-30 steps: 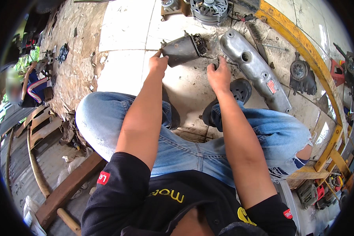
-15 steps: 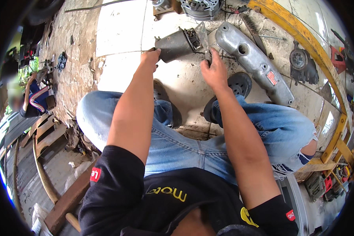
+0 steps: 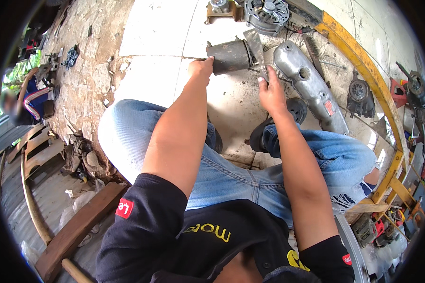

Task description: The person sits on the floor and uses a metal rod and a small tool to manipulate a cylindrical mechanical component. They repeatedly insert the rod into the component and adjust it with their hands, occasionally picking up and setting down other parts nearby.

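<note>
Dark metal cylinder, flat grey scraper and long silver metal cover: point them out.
Dark metal cylinder point(image 3: 230, 57): head view, middle of its side.
Flat grey scraper point(image 3: 255, 46): head view, on its blade.
Long silver metal cover point(image 3: 312, 84): head view, on its top face.

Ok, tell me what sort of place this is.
Probably a mechanic's workshop, going by the long silver metal cover, what looks like an alternator, and the flat-bladed scraper in the right hand.
</note>
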`<state>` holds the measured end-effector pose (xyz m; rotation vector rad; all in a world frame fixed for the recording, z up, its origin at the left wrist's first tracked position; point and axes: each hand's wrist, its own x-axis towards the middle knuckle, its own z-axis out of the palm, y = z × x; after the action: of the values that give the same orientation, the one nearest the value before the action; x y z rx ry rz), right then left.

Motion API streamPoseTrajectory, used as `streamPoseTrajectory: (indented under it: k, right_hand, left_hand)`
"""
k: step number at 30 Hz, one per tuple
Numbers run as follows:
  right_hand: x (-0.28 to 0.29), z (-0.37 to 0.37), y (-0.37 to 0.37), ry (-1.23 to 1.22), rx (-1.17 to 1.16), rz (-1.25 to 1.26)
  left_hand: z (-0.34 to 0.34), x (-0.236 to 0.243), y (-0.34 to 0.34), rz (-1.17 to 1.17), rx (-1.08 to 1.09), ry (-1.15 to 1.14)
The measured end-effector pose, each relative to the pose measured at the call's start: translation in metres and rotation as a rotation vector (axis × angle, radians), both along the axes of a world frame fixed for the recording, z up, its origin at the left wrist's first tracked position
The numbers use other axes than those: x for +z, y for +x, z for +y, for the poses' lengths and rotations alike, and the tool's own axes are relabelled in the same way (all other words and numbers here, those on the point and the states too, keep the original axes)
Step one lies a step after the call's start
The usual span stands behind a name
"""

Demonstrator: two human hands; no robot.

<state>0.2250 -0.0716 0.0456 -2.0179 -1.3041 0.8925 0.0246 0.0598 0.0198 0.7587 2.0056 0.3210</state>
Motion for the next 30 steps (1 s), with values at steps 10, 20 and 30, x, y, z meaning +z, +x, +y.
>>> streamPoseTrajectory:
  k: [10, 20, 30]
  right_hand:
    - [-0.02, -0.001, -0.026, -0.222, 0.164, -0.174]
    - [-0.001, 0.023, -0.056, -0.142, 0.026, -0.123]
    - [0.015, 0.029, -0.053, -0.124, 0.06, -0.154]
  left_hand:
    - [-0.008, 0.005, 0.002, -0.1, 0.01, 0.03]
    - [-0.02, -0.014, -0.008, -0.115, -0.102, -0.023]
    - [-0.02, 0.0, -0.006, -0.113, -0.053, -0.068]
